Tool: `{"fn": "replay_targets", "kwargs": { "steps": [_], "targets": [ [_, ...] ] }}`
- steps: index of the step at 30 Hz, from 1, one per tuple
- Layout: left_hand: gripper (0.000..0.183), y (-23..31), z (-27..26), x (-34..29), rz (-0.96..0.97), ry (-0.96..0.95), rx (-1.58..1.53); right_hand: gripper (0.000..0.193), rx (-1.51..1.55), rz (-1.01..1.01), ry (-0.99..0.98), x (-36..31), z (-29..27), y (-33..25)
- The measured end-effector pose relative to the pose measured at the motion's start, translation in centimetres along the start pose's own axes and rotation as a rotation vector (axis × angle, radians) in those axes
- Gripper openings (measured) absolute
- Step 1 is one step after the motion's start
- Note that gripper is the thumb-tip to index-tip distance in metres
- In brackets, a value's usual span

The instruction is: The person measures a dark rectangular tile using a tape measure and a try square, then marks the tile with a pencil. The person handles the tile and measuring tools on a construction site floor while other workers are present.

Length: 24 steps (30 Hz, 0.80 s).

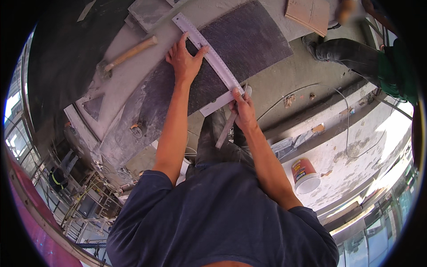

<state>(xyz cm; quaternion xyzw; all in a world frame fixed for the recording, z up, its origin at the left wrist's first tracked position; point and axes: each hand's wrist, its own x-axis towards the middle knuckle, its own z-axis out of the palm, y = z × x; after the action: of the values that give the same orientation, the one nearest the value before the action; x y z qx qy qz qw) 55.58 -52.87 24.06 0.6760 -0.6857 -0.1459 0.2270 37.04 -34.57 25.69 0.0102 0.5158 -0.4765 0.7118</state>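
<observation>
A white, L-shaped try square (pixel 215 62) lies with its graduated blade across a dark stone slab (pixel 249 33). Its short arm runs along the slab's near edge. My left hand (pixel 186 61) is spread on the slab, index finger and thumb tips resting on the blade. At the square's corner, my right hand (pixel 244 111) is closed, thumb on top and fingers curled beneath. From under that hand a thin, flat grey strip (pixel 226 130) sticks out toward me; whether the fingers grip it too is hard to see.
A wooden-handled hammer (pixel 131 53) lies left of the slab. Tan tiles (pixel 308 14) sit at the far right. A person's leg (pixel 344 51) is at right, near a cable (pixel 347 115) on the floor. A red and white bucket (pixel 306 176) stands at lower right.
</observation>
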Motion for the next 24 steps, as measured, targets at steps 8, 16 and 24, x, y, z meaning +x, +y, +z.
{"fn": "replay_targets", "kwargs": {
  "steps": [8,16,24],
  "targets": [
    [0.072,-0.3,0.9,-0.4,0.166,0.115,0.049,0.026,0.016,-0.043,0.017,-1.7,0.0,0.6],
    [0.074,-0.8,1.2,-0.4,0.212,0.116,0.034,0.03,-0.051,-0.103,0.068,-1.1,0.1,1.3],
    [0.075,-0.9,1.4,-0.4,0.2,0.114,0.036,0.032,-0.061,-0.129,0.064,-0.8,-0.1,1.5]
  ]
}}
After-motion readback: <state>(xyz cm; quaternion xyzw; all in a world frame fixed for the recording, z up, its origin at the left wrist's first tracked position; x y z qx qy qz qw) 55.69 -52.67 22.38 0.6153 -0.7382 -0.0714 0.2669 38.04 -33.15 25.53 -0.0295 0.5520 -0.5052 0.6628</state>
